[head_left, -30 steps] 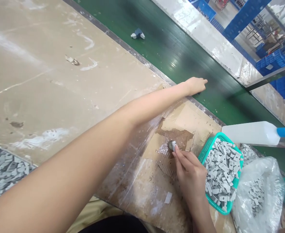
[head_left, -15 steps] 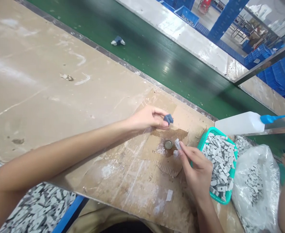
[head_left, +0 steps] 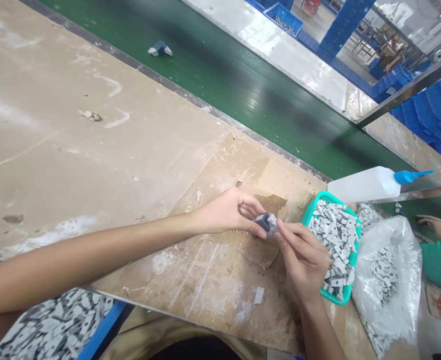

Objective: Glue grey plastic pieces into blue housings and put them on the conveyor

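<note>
Between thumb and fingers, my left hand (head_left: 243, 215) pinches a small dark blue-grey angular block (head_left: 262, 221). My right hand (head_left: 302, 252) is closed on a small light grey piece (head_left: 272, 225), held up against the block's right side. Fingertips hide part of both pieces, so I cannot tell whether they are joined. Both hands are over a worn cardboard sheet (head_left: 256, 167) on the table. Close to my right hand stands a teal basket (head_left: 306, 216) full of light grey pieces (head_left: 335, 230).
A white bottle (head_left: 365, 185) with a blue nozzle lies behind the basket. Right of it is a clear plastic bag (head_left: 404, 295) of grey pieces. Another person's hand (head_left: 436, 227) is at far right. Beyond the table runs a green conveyor (head_left: 220, 75) carrying a blue-and-white piece (head_left: 160, 48).
My left hand has brought the blue-grey block down to meet the light grey piece in my right hand. The blue-and-white piece appears further left in view. The other person's hand has changed position.
</note>
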Motion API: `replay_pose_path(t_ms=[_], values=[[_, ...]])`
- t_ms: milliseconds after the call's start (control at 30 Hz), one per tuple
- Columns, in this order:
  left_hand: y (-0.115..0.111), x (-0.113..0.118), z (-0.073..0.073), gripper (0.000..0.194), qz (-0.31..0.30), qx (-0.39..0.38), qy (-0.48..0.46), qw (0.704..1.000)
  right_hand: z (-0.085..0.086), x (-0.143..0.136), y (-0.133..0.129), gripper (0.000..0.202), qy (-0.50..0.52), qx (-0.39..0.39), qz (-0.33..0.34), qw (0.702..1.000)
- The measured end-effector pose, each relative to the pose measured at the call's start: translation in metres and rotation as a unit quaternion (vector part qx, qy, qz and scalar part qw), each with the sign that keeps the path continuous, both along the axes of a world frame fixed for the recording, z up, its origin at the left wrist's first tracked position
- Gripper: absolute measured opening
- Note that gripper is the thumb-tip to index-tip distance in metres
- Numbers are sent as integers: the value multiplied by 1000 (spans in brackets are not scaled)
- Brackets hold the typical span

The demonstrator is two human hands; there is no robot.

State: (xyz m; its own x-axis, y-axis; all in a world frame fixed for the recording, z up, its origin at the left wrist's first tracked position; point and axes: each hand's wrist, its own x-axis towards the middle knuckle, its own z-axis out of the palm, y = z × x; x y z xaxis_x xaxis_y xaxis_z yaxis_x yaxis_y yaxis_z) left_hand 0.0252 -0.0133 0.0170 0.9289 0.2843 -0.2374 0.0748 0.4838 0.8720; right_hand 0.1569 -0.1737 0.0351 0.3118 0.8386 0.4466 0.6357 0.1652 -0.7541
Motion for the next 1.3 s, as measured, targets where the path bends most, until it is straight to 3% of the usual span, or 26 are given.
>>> replay_pose_path(t_ms=[400,600,800,933,1033,1133,1200,1300], values=[[-12,-5,-4,25,55,62,-5,997,-2,0,-2,54,34,-61,2,998],[-19,-7,-4,29,94,34,2,995,-3,-8,0,57,23,-48,-11,998],[-15,-8,-5,26,90,19,14,996,-10,-17,4,56,33,-48,-19,998],[-9,-7,5,27,71,53,62,994,-2,-16,8,47,42,-74,1,996],[4,-3,21,28,71,110,104,986,13,4,5,42,10,-106,-12,994],[30,7,40,29,122,221,138,958,23,39,-9,34,-68,-101,-157,980],[56,17,49,29,177,311,177,917,22,62,-19,30,-114,-163,-236,951],[102,35,50,36,236,409,258,843,13,79,-25,25,-148,-308,-241,908]])
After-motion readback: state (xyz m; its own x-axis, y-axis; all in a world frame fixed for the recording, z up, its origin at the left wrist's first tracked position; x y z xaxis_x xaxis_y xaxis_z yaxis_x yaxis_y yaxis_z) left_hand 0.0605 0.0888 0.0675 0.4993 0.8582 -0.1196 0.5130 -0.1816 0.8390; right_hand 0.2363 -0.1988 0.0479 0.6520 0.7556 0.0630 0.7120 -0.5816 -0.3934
